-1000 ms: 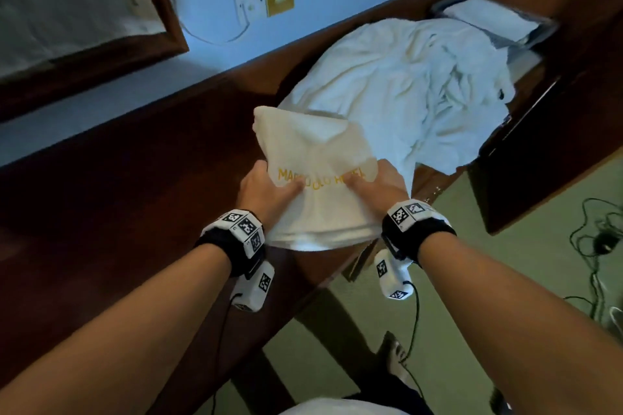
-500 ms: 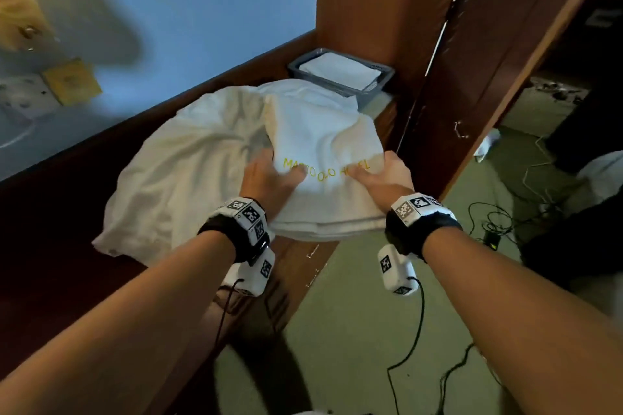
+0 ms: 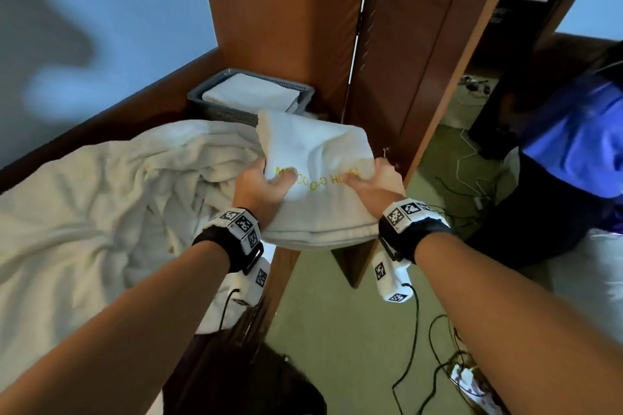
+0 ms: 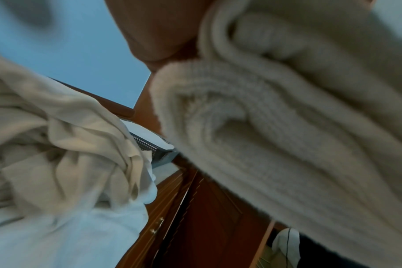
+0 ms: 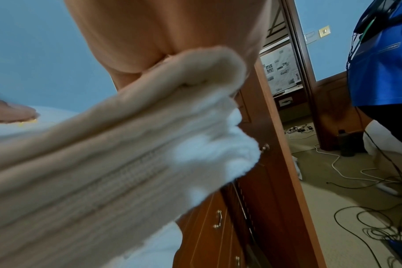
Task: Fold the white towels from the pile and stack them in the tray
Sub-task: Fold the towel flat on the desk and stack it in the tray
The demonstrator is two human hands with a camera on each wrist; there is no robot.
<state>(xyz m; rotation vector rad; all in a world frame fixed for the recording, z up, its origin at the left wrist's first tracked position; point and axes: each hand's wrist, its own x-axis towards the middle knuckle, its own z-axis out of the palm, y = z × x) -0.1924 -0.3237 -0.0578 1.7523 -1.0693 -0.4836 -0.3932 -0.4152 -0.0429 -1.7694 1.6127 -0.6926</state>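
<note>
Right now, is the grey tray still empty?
No: in the head view the grey tray already holds a folded white towel, while both hands carry another folded towel short of it.

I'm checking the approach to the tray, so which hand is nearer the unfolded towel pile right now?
Left. The left hand grips the folded towel right beside the pile, at its edge. The right hand has its grip on the towel's far side, away from the pile.
</note>
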